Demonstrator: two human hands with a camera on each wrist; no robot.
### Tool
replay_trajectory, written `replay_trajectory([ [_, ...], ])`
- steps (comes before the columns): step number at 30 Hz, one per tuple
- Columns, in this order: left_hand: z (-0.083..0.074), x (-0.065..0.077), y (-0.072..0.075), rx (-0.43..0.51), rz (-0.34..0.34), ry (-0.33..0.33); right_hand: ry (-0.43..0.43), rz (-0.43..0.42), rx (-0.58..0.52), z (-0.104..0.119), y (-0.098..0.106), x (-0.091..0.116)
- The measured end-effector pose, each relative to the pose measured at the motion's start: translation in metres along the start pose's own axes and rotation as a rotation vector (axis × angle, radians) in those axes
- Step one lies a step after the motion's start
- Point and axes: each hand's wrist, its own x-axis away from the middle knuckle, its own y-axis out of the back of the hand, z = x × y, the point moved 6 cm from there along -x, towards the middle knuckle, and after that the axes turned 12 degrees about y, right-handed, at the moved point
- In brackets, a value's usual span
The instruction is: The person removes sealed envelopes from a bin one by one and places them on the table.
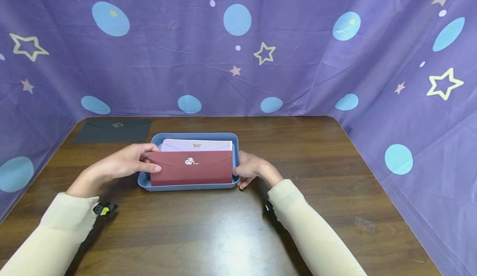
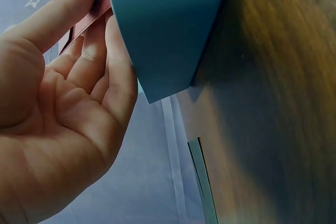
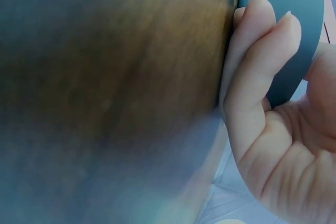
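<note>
Maroon rectangular paper envelope (image 1: 191,173), long axis left-to-right, lies in blue rounded-corner tray (image 1: 193,136) between the hands; left hand (image 1: 124,161), nearer, pinches its left end; right hand (image 1: 253,167) grips tray's right wall.

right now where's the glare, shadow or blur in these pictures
Head view: bright glare on the near part of the table, dark shadows beside the left sleeve and right sleeve; left wrist view: broad shadow beside the blue tray; right wrist view: table blurred, right hand sharper.
</note>
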Motion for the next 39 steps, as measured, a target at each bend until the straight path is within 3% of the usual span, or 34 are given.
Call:
replay_trajectory([
  [6, 0.002, 0.001, 0.000, 0.035, -0.003, 0.004, -0.011, -0.007, 0.008, 0.000, 0.001, 0.001],
  [13, 0.002, 0.003, 0.002, 0.042, -0.025, -0.044, -0.022, -0.022, 0.034, 0.000, 0.001, 0.000],
  [30, 0.002, 0.002, 0.009, 0.143, -0.043, -0.025, -0.029, -0.036, 0.044, -0.003, 0.004, 0.000],
  [39, 0.005, 0.004, 0.019, 0.197, -0.126, -0.030, -0.035, -0.042, 0.044, -0.003, 0.003, 0.000],
])
